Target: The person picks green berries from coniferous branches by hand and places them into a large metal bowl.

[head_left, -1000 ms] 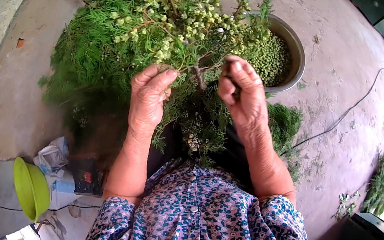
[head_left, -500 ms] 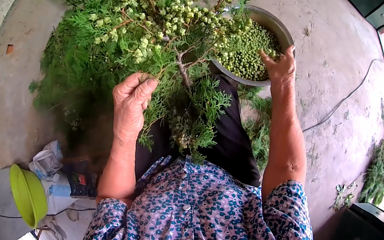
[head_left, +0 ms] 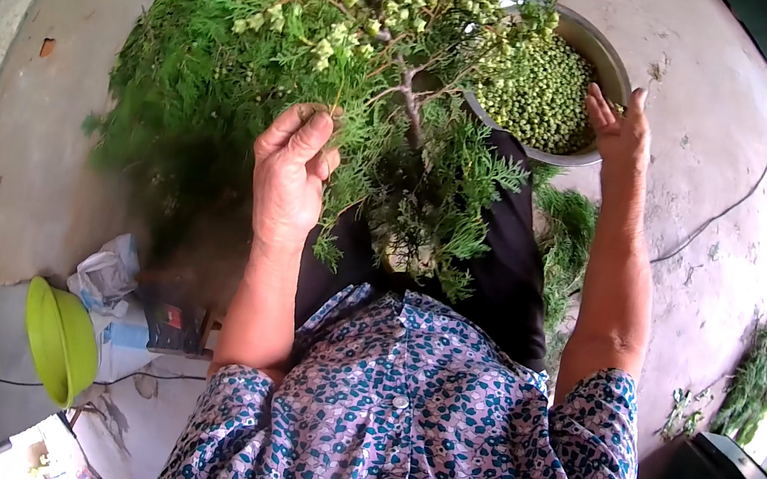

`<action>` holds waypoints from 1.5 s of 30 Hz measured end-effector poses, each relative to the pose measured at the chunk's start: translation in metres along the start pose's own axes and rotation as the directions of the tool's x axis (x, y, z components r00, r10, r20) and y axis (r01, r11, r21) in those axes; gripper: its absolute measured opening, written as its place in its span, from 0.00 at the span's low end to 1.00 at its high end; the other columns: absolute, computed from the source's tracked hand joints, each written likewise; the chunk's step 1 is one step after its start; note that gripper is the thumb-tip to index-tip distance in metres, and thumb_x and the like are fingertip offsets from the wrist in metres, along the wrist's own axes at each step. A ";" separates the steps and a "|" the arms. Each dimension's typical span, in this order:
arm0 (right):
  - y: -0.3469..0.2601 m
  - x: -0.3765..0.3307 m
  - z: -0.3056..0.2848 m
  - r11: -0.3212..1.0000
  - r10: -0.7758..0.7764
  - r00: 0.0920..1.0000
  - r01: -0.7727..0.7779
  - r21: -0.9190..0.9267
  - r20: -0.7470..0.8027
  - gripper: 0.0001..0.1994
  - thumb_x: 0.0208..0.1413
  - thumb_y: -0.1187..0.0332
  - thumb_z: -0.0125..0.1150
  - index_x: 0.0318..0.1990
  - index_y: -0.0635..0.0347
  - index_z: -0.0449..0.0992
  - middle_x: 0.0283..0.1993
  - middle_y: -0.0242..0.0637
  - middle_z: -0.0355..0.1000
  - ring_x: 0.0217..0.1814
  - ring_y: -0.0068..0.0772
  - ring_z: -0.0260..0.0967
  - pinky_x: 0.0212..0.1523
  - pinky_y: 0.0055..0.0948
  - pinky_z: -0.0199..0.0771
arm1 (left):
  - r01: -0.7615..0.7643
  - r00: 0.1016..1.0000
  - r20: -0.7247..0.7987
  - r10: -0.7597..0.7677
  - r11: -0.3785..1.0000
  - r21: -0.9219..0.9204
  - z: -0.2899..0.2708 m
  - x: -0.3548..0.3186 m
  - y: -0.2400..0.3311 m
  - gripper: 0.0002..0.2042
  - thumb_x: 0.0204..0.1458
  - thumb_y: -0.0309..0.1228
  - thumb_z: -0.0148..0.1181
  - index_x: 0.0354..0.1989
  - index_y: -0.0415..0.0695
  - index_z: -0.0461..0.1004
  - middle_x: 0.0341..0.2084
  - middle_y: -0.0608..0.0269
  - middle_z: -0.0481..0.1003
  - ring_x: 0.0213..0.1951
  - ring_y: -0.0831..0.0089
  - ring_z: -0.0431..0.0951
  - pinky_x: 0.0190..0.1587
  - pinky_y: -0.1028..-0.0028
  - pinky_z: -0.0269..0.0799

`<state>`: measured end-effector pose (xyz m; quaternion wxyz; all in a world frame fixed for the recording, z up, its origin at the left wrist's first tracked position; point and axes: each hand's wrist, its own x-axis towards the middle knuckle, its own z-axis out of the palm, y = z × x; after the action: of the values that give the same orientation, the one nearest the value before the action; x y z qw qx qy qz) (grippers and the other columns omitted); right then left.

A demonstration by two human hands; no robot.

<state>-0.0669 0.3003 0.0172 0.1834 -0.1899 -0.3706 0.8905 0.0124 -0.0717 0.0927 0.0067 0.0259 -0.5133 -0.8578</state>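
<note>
Two hands at work: left hand (head_left: 291,173) closed round a sprig of the big green conifer branch (head_left: 336,39), which lies across the lap w/ pale green berries along its twigs. Right hand (head_left: 617,127) open, fingers spread, palm down at the near rim of the metal bowl (head_left: 607,66), just over the green berries (head_left: 541,88) heaped inside; holds nothing. Bowl sits on concrete floor (head_left: 698,120) ahead & to the right. Lime-green plastic basin (head_left: 60,343) low left, well apart

Lower left on the floor — a crumpled white plastic bag (head_left: 104,272) beside a small dark box (head_left: 171,326).
</note>
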 end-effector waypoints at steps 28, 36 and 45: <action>0.096 -0.119 0.091 0.288 0.324 0.631 0.644 -0.709 0.705 0.14 0.43 0.64 0.57 0.38 0.61 0.71 0.31 0.50 0.70 0.35 0.52 0.67 0.35 0.42 0.66 | 0.032 0.991 0.135 -0.017 0.994 -0.107 -0.014 0.012 -0.006 0.09 0.51 0.35 0.54 0.31 0.42 0.70 0.24 0.70 0.71 0.13 0.81 0.59 0.22 0.79 0.56; 0.141 -0.108 0.078 0.324 0.385 0.711 0.493 -0.807 0.589 0.17 0.45 0.63 0.59 0.43 0.58 0.69 0.45 0.46 0.62 0.48 0.44 0.63 0.46 0.36 0.64 | 0.051 0.976 0.216 -0.006 0.977 -0.206 -0.029 0.015 -0.010 0.09 0.50 0.35 0.54 0.33 0.41 0.70 0.26 0.66 0.72 0.13 0.80 0.59 0.20 0.79 0.56; 0.159 -0.115 0.080 0.429 0.088 0.697 0.618 -0.658 0.712 0.15 0.37 0.75 0.62 0.37 0.59 0.70 0.35 0.45 0.67 0.38 0.50 0.65 0.38 0.37 0.67 | -0.297 0.843 -0.394 0.367 0.927 0.227 -0.007 0.000 -0.009 0.07 0.54 0.34 0.49 0.35 0.44 0.68 0.35 0.63 0.72 0.19 0.82 0.62 0.26 0.81 0.59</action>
<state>-0.0353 0.0945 -0.0234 0.0688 0.1359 -0.8324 0.5327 0.0132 -0.0730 0.0813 0.2663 0.1254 -0.5617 -0.7732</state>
